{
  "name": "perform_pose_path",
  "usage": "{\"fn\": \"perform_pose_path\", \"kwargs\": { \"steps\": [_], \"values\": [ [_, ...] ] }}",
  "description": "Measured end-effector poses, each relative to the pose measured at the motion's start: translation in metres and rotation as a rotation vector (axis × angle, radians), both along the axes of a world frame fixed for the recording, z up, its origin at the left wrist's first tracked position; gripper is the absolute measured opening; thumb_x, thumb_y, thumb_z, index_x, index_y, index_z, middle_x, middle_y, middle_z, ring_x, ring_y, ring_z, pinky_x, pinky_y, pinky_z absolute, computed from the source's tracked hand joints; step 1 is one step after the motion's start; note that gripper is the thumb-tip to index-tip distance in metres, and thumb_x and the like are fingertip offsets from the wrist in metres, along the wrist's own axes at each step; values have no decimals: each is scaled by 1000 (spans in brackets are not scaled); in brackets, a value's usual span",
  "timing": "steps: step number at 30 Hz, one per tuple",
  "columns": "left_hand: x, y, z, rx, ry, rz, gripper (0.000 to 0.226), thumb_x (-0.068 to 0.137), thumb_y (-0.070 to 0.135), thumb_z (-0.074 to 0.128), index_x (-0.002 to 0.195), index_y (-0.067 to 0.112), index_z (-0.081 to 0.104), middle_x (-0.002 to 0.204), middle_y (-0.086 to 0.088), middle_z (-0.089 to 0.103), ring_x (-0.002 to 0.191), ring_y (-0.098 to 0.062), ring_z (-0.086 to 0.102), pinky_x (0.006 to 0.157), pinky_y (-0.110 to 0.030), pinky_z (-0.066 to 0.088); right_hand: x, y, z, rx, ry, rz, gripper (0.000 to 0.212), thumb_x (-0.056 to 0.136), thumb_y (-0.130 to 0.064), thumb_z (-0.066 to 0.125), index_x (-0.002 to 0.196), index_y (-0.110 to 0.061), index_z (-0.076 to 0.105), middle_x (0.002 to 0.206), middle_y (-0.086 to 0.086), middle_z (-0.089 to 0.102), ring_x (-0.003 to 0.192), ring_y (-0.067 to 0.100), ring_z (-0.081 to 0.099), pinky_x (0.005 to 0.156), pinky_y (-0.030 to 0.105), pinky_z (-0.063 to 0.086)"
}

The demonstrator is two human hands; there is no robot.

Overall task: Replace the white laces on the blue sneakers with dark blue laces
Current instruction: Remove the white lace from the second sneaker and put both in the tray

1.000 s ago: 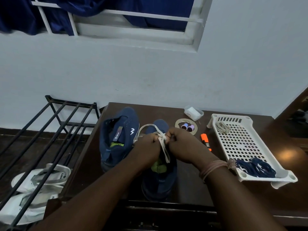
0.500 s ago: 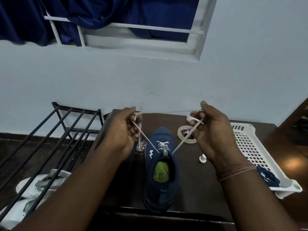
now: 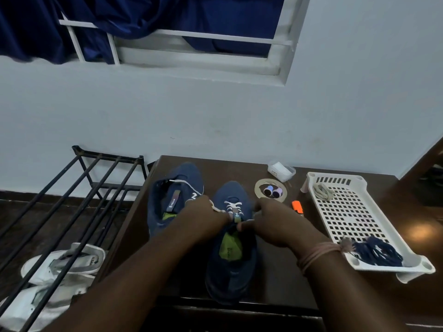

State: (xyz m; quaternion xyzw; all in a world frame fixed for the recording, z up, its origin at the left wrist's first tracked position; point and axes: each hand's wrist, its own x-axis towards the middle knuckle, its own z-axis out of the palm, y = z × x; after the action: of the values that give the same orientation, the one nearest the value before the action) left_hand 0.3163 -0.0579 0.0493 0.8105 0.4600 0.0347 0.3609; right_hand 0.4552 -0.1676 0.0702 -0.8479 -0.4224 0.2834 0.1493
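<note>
Two blue sneakers stand on a dark wooden table [image 3: 275, 271]. The right sneaker [image 3: 231, 259] is in front of me, with a white lace [image 3: 232, 204] crossed through its front eyelets. My left hand [image 3: 203, 216] pinches one end of that lace at the shoe's left side. My right hand [image 3: 271, 221] pinches the other end by the tongue. The left sneaker [image 3: 175, 195] lies beside it with a loose bit of white lace across its opening. Dark blue laces [image 3: 376, 251] lie bundled in the near corner of a white tray [image 3: 347, 212].
An orange marker [image 3: 298, 207], a tape ring with small spools [image 3: 271, 190] and a small plastic box [image 3: 281, 170] sit behind the shoes. A pale coiled lace [image 3: 322, 191] lies in the tray's far end. A black metal rack [image 3: 79, 200] with white sneakers [image 3: 64, 267] stands left.
Both hands have come down from pulling the lace ends up and apart and now sit close together at the right sneaker's tongue.
</note>
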Motion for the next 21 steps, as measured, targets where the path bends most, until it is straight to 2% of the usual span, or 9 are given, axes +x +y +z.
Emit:
{"fn": "perform_pose_path", "kwargs": {
  "steps": [2, 5, 6, 8, 10, 12, 16, 19, 21],
  "values": [
    [0, -6, -7, 35, -18, 4, 38, 75, 41, 77, 97, 15, 60, 95, -3, 63, 85, -16, 59, 60, -29, 46, -3, 4, -5, 13, -127, -25, 43, 78, -36, 79, 113, -19, 58, 112, 7, 58, 97, 24, 61, 79, 31, 51],
    [-2, -5, -10, 29, -69, 11, 43, 71, 36, 80, 107, 22, 61, 100, 2, 65, 86, -18, 66, 80, -39, 58, -7, 10, -11, -1, -248, 8, 29, 86, -28, 67, 113, -18, 62, 114, 10, 61, 104, 28, 59, 91, 35, 51],
    [-2, -5, -11, 48, -54, -8, 41, 73, 35, 77, 109, 23, 61, 102, 1, 66, 89, -19, 65, 83, -39, 57, -8, 10, -12, -9, -224, 2, 24, 87, -25, 65, 110, -16, 65, 111, 9, 64, 103, 28, 61, 89, 35, 52],
    [-3, -6, -12, 140, -4, -65, 36, 80, 30, 69, 112, 19, 58, 104, -2, 66, 97, -24, 63, 86, -39, 53, -4, 10, -16, -11, -147, -78, 16, 89, -23, 60, 96, -11, 66, 96, 7, 66, 96, 30, 64, 75, 31, 51],
    [-3, -5, -16, 181, 17, -89, 33, 83, 23, 64, 114, 15, 55, 106, -6, 67, 103, -29, 61, 87, -39, 51, 3, 6, -20, -16, -177, -153, 21, 91, -27, 54, 78, -11, 58, 76, 3, 58, 84, 30, 58, 58, 23, 34],
    [-5, -1, -18, 146, 47, -73, 33, 84, 19, 62, 115, 16, 53, 106, -6, 66, 101, -30, 61, 84, -37, 51, 9, 2, -23, -57, -212, -189, 29, 93, -33, 54, 72, -12, 54, 71, 3, 53, 81, 27, 53, 57, 25, 27],
    [-8, 5, -19, 62, 2, -23, 26, 83, 15, 63, 107, 17, 53, 94, -5, 66, 84, -27, 66, 77, -39, 57, 12, 2, -21, -47, -144, -256, 24, 92, -34, 55, 85, -11, 60, 86, 7, 59, 91, 28, 56, 78, 28, 31],
    [-7, 0, -22, 202, -40, -88, 26, 86, 11, 58, 110, 22, 57, 101, -4, 60, 87, -26, 63, 74, -33, 50, 9, 3, -25, -92, -192, -210, 27, 85, -42, 55, 96, -17, 55, 109, 10, 55, 107, 32, 48, 89, 37, 38],
    [-2, -7, -23, 320, -180, -157, 35, 84, 10, 56, 114, 27, 66, 109, -3, 54, 88, -18, 56, 78, -28, 46, 10, 2, -21, -78, -260, -230, 36, 77, -46, 59, 100, -20, 50, 116, 13, 49, 114, 35, 44, 90, 42, 42]
  ]
}}
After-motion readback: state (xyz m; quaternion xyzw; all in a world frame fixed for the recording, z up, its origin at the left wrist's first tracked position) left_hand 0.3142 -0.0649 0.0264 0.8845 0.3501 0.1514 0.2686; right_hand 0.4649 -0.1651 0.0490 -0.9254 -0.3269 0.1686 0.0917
